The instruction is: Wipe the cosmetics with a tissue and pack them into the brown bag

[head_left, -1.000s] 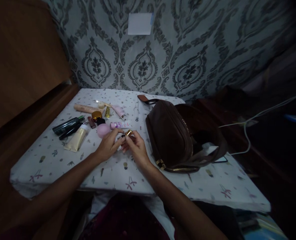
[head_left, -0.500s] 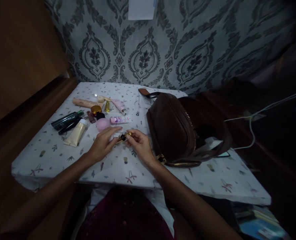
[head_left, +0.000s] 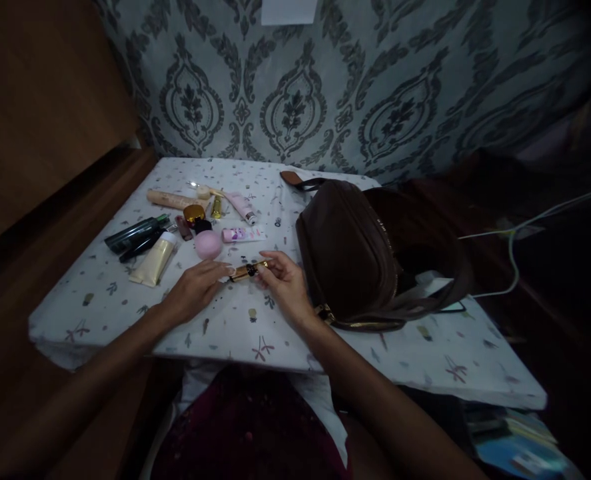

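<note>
We log a slim gold-and-black tube (head_left: 248, 271) at the near middle of the table (head_left: 215, 340), left of the brown bag (head_left: 342, 247). Our right hand (head_left: 288, 287) pinches its right end; our left hand (head_left: 194, 291) meets its left end, grip there we cannot tell. Just beyond lies a pink round container (head_left: 208, 245)

No word, brand or number can be read. The small pink tube (head_left: 244, 235) carries purple print, too small to make out. Low at the right, below the table (head_left: 225, 343), a blue thing (head_left: 500, 452) shows a pale patch, too blurred to tell whether it is a label. Whether the slim gold tube (head_left: 243, 272), the cream tube (head_left: 152, 263) or the peach tube (head_left: 170, 199) bears lettering cannot be told
</note>
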`<action>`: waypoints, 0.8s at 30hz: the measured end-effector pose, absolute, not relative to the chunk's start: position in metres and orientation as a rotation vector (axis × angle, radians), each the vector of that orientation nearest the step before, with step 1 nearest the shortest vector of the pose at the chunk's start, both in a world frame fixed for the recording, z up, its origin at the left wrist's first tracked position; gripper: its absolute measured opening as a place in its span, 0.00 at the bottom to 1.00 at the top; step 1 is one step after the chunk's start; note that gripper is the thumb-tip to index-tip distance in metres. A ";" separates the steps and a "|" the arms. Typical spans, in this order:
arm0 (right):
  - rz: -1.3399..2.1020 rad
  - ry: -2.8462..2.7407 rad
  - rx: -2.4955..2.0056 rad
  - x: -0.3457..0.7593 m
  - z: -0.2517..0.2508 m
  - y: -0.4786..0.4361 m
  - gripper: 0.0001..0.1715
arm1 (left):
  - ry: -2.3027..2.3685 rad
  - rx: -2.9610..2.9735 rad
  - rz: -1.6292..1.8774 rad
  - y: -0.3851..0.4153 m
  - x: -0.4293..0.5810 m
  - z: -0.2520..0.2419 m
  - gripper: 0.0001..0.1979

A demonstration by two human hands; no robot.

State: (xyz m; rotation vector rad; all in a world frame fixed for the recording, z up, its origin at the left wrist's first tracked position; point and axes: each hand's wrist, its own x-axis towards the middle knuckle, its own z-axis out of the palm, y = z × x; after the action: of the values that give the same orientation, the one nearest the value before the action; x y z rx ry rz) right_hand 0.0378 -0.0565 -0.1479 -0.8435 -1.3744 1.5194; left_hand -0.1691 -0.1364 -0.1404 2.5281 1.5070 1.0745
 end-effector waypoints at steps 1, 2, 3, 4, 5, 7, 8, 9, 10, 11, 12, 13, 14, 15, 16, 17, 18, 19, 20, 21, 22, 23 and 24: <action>1.516 -1.380 -0.825 0.038 -0.147 -0.057 0.17 | 1.513 2.542 1.083 -0.137 -0.168 -0.140 0.15; 1.511 -1.395 -0.810 0.037 -0.146 -0.058 0.17 | 1.520 2.558 1.091 -0.138 -0.165 -0.139 0.15; 1.508 -1.415 -0.802 0.038 -0.145 -0.058 0.15 | 1.522 2.577 1.095 -0.138 -0.160 -0.138 0.16; 1.503 -1.432 -0.800 0.038 -0.144 -0.059 0.14 | 1.518 2.600 1.092 -0.138 -0.155 -0.136 0.16; 1.497 -1.444 -0.802 0.038 -0.143 -0.060 0.13 | 1.510 2.627 1.082 -0.138 -0.150 -0.134 0.16; 1.482 -1.455 -0.814 0.039 -0.143 -0.060 0.13 | 1.476 2.693 1.049 -0.138 -0.141 -0.131 0.16; 1.476 -1.458 -0.821 0.039 -0.144 -0.060 0.13 | 1.451 2.729 1.031 -0.137 -0.139 -0.131 0.16; 1.470 -1.459 -0.829 0.039 -0.144 -0.059 0.13 | 1.428 2.762 1.011 -0.137 -0.138 -0.130 0.16; 1.464 -1.457 -0.839 0.039 -0.145 -0.058 0.14 | 1.412 2.786 0.991 -0.138 -0.138 -0.130 0.16; 1.461 -1.452 -0.852 0.039 -0.146 -0.058 0.14 | 1.400 2.799 0.969 -0.138 -0.141 -0.130 0.16; 1.461 -1.449 -0.865 0.038 -0.146 -0.057 0.14 | 1.394 2.800 0.940 -0.139 -0.144 -0.130 0.15; 1.462 -1.448 -0.879 0.038 -0.147 -0.056 0.15 | 1.401 2.787 0.910 -0.141 -0.148 -0.131 0.15; 1.464 -1.449 -0.891 0.038 -0.147 -0.056 0.15 | 1.422 2.762 0.884 -0.142 -0.151 -0.132 0.15; 1.467 -1.453 -0.899 0.038 -0.146 -0.056 0.15 | 1.451 2.734 0.866 -0.144 -0.155 -0.133 0.14; 1.470 -1.457 -0.903 0.038 -0.146 -0.056 0.15 | 1.481 2.708 0.861 -0.145 -0.158 -0.135 0.14; 1.473 -1.461 -0.904 0.038 -0.145 -0.056 0.15 | 1.509 2.689 0.870 -0.146 -0.160 -0.137 0.14; 1.477 -1.463 -0.903 0.038 -0.145 -0.057 0.15 | 1.532 2.679 0.891 -0.147 -0.162 -0.138 0.14; 1.481 -1.461 -0.902 0.038 -0.144 -0.057 0.15 | 1.551 2.672 0.918 -0.148 -0.162 -0.140 0.15; 1.487 -1.461 -0.904 0.038 -0.144 -0.058 0.15 | 1.566 2.664 0.945 -0.148 -0.162 -0.141 0.15; 1.491 -1.463 -0.909 0.039 -0.144 -0.058 0.14 | 1.580 2.654 0.971 -0.149 -0.161 -0.142 0.16; 1.491 -1.466 -0.916 0.039 -0.144 -0.059 0.14 | 1.594 2.637 0.996 -0.149 -0.159 -0.142 0.17; 1.489 -1.472 -0.923 0.039 -0.144 -0.059 0.14 | 1.605 2.618 1.020 -0.148 -0.156 -0.141 0.17; 1.486 -1.478 -0.928 0.039 -0.145 -0.059 0.15 | 1.607 2.600 1.045 -0.148 -0.152 -0.141 0.18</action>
State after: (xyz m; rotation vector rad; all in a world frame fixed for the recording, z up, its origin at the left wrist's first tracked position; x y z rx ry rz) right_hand 0.0390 -0.0593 -0.1445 -0.9282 -1.4778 1.4865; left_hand -0.1522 -0.1478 -0.1407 2.5995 1.6069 1.0454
